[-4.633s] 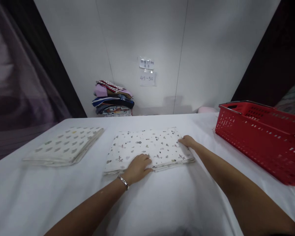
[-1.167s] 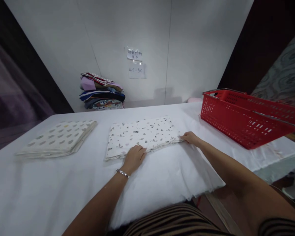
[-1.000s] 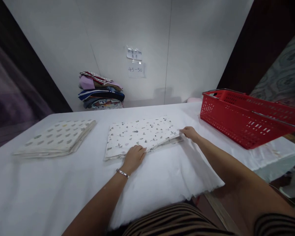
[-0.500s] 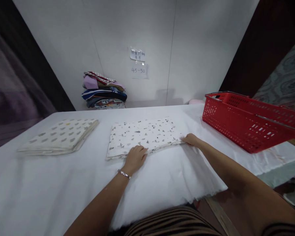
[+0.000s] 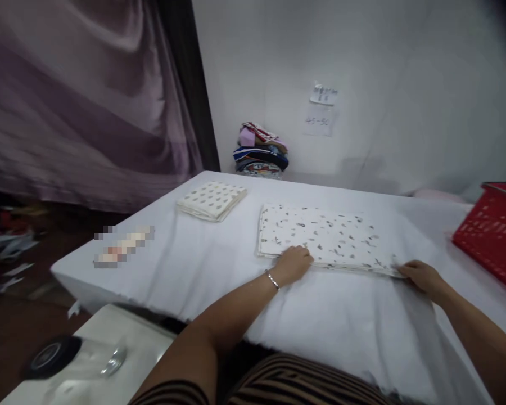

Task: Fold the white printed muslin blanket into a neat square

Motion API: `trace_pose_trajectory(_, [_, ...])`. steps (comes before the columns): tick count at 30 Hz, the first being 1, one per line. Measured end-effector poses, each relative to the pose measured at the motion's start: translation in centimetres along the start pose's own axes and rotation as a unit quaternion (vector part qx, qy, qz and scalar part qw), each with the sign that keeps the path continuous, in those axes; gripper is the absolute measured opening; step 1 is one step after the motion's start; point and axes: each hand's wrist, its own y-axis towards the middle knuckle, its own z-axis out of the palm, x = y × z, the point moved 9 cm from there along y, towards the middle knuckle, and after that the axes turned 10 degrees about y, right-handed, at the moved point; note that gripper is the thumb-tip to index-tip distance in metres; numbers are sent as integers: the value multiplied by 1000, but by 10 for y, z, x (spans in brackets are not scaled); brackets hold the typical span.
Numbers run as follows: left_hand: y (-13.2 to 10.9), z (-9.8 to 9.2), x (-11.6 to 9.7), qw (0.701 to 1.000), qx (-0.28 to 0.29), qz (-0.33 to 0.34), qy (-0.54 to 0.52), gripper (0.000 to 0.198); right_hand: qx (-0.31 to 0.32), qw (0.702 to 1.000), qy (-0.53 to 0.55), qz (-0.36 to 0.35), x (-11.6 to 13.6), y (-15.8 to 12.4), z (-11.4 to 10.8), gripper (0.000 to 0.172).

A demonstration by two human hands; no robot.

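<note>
A folded white cloth [image 5: 329,233] with small grey and dark printed motifs lies flat on the white-covered table in front of me. My left hand [image 5: 294,264], with a silver bracelet at the wrist, is on its near edge, the fingers curled over the layers. At the near right corner my right hand [image 5: 417,274] pinches the edge between thumb and fingers. A second folded cloth [image 5: 213,199], cream with a grey spotted pattern, sits farther left, apart from both hands.
The table [image 5: 202,270] has a red plastic basket [image 5: 493,230] at its right. Behind it stands a pile of folded fabrics [image 5: 261,153] by the wall. A pixelated item [image 5: 124,247] lies near the left edge. Below left is a sewing machine [image 5: 80,357]; a purplish curtain [image 5: 88,101] hangs beyond.
The view has swung left, bringing in the curtain, the sewing machine and the pixelated item. The printed cloth lies straighter along its near edge. Both hands keep hold of it.
</note>
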Motion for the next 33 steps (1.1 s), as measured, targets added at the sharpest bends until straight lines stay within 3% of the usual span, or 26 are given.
trace_pose_trajectory(2, [-1, 1, -4, 1000, 5, 3, -2, 14, 45, 997, -10, 63, -20, 4, 7, 16])
trace_pose_trajectory(4, [-7, 0, -2, 1000, 6, 3, -5, 14, 46, 996, -30, 67, -27, 8, 7, 18])
trace_pose_trajectory(9, [-39, -17, 32, 1000, -3, -26, -12, 16, -9, 985, -156, -67, -8, 11, 0, 31])
trace_pose_trajectory(12, [-67, -32, 66, 998, -10, -61, -22, 19, -40, 946, -216, -239, 32, -11, 10, 35])
trace_pose_trajectory(14, [-87, -40, 89, 994, -19, -108, -29, 23, -34, 911, -199, -359, 65, -36, 28, 32])
trace_pose_trajectory(16, [-104, -45, 109, 985, -27, -166, -41, 25, 8, 893, -155, -423, 95, -60, 54, 31])
trace_pose_trajectory(22, [-131, -31, 131, 931, -11, -345, -123, 22, 149, 849, -54, -504, 186, -121, 148, 30])
trace_pose_trajectory(25, [-131, -23, 131, 912, 6, -383, -145, 18, 202, 813, -25, -545, 228, -149, 189, 28])
trace_pose_trajectory(29, [-129, -19, 131, 900, -2, -400, -175, 17, 237, 782, -44, -575, 261, -170, 234, 26])
trace_pose_trajectory(33, [-128, -22, 129, 906, -32, -395, -151, 14, 237, 789, -68, -563, 269, -173, 257, 22])
